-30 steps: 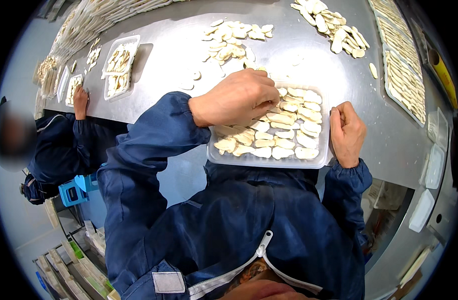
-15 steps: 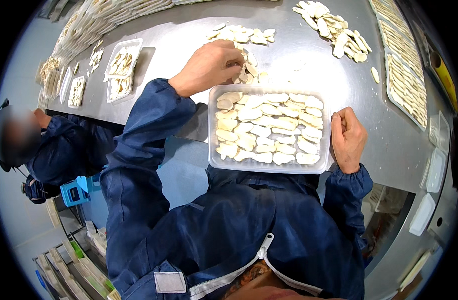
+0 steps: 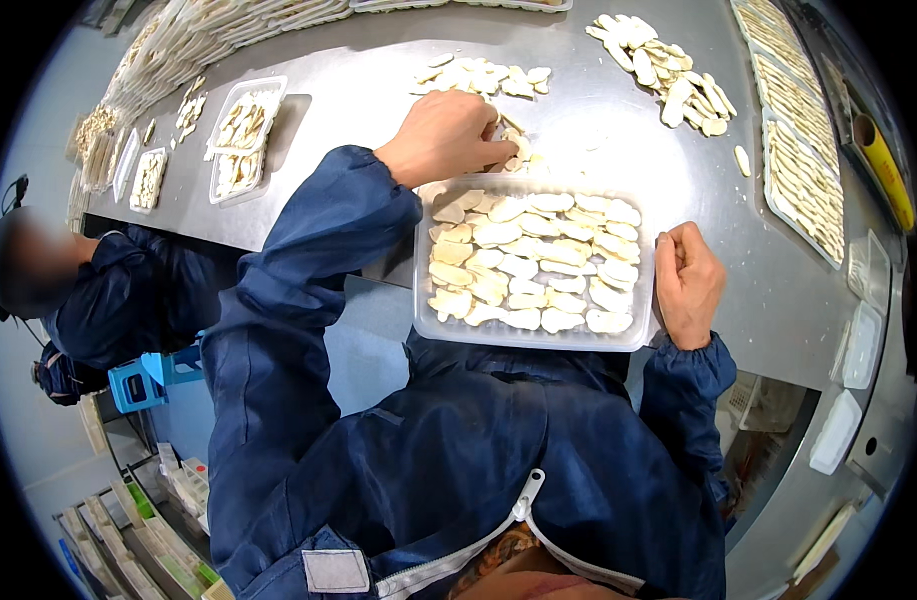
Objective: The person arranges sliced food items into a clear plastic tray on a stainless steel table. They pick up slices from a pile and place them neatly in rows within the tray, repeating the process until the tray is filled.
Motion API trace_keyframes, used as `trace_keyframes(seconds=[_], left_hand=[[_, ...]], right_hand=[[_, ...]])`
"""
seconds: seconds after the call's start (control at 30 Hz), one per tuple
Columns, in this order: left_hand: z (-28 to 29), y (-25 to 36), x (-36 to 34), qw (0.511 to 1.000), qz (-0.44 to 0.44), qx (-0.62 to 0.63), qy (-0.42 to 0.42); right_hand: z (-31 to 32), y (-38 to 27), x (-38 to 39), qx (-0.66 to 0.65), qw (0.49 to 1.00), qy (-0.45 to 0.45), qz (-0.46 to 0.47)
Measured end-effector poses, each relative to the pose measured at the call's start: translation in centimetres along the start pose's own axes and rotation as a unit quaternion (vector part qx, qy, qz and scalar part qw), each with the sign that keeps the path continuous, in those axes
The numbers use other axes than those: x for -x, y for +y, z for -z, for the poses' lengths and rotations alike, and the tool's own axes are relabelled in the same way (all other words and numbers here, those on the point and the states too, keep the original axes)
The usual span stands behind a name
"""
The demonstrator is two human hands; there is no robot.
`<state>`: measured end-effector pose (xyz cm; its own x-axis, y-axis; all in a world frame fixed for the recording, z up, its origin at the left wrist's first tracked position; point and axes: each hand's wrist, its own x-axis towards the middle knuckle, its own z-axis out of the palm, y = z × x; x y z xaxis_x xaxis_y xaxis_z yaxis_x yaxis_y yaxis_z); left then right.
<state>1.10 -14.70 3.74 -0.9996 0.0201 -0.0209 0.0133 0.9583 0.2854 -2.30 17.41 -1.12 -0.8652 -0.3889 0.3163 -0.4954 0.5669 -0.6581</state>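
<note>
A clear plastic tray (image 3: 426, 318) lies at the table's near edge in front of me, filled with rows of pale, flat, oval slices (image 3: 522, 248). Just beyond its far rim, my left hand (image 3: 449, 137) reaches down, fingers bent and closed over a small heap of loose slices (image 3: 519, 150). What its fingertips hold is hidden. Beside the tray's right rim, my right hand (image 3: 691, 284) rests with its fingers curled in. Whether anything is inside that hand does not show.
Loose slices lie in a far pile (image 3: 484, 76) and a pile at far right (image 3: 664, 72). Filled trays (image 3: 804, 190) line the right edge. Two small filled tubs (image 3: 247, 125) stand to the left, near stacked trays (image 3: 194, 50). A co-worker (image 3: 119, 290) sits at left.
My left hand has shifted a little to the right over the small heap, its fingers still bent downward. My right hand stays by the tray's right rim. The whole view has moved slightly.
</note>
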Motion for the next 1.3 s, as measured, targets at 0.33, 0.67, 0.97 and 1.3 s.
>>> trace_keyframes(seconds=[0.33,0.67,0.97,1.3], left_hand=[[-1.0,0.6,-1.8,0.998,-0.003,0.069,0.002],[-0.5,1.0,-0.9,0.997,-0.017,0.071,0.012],[-1.1,0.5,-0.9,0.995,-0.051,0.088,0.011],[0.9,-1.2,-0.2,0.996,-0.053,0.054,0.051]], right_hand=[[0.0,-0.1,0.0,0.006,1.0,0.001,0.003],[-0.1,0.1,0.0,0.0,1.0,0.003,0.003],[0.0,0.0,0.1,-0.012,1.0,-0.006,-0.013],[-0.1,0.1,0.0,-0.017,1.0,0.002,-0.013]])
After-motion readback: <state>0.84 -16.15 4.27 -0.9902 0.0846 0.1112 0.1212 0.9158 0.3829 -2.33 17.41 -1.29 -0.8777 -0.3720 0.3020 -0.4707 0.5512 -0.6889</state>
